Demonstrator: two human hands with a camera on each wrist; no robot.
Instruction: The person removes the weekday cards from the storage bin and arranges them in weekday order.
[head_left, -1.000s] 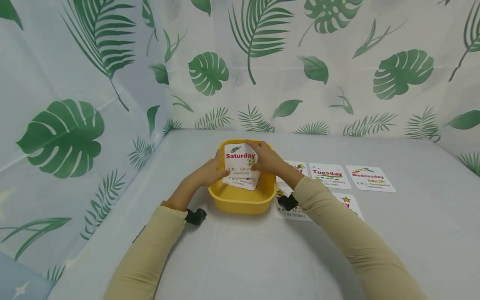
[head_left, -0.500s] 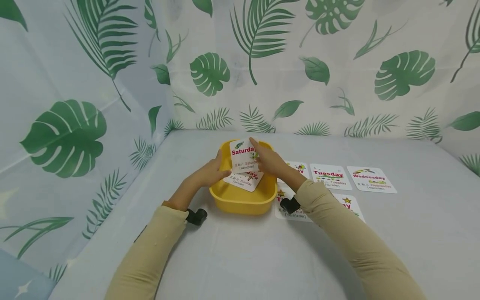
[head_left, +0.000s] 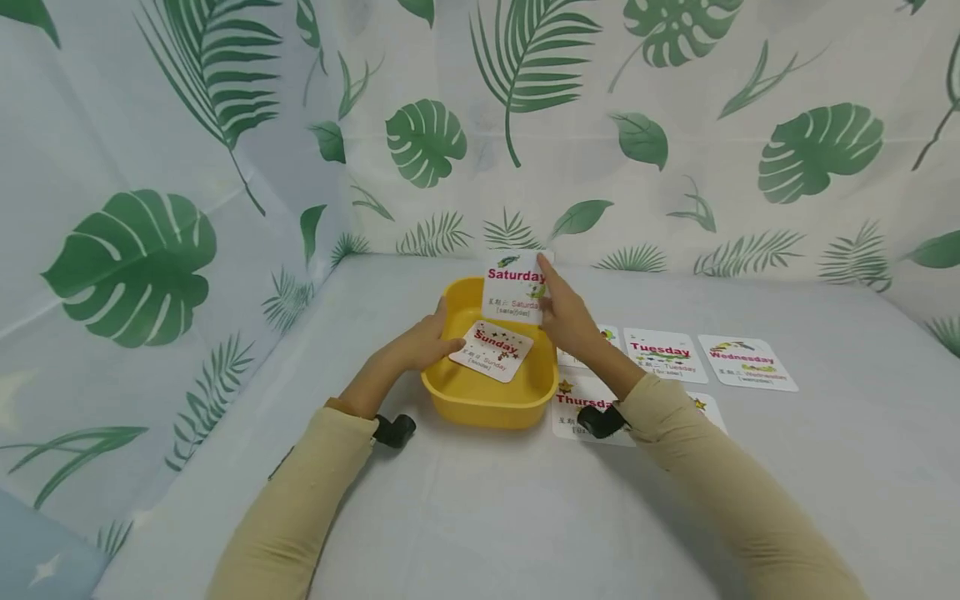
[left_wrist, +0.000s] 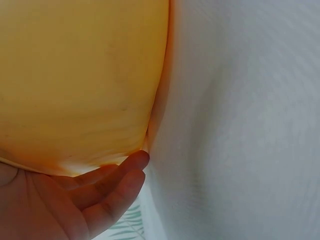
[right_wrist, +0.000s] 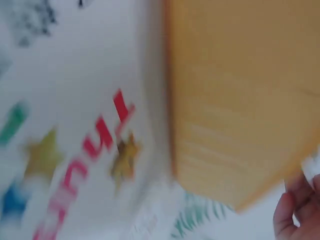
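Against a leafy backdrop, pinching the Saturday card in the right hand, up near the far rim of the yellow tray, gripping its left side with the left hand!

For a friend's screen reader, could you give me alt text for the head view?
A person's right hand holds up a Saturday card at the far side of a yellow bin, while the left hand grips the bin's left side. A Sunday card lies inside; to the right, Tuesday, Wednesday and Thursday cards lie on a pale table.
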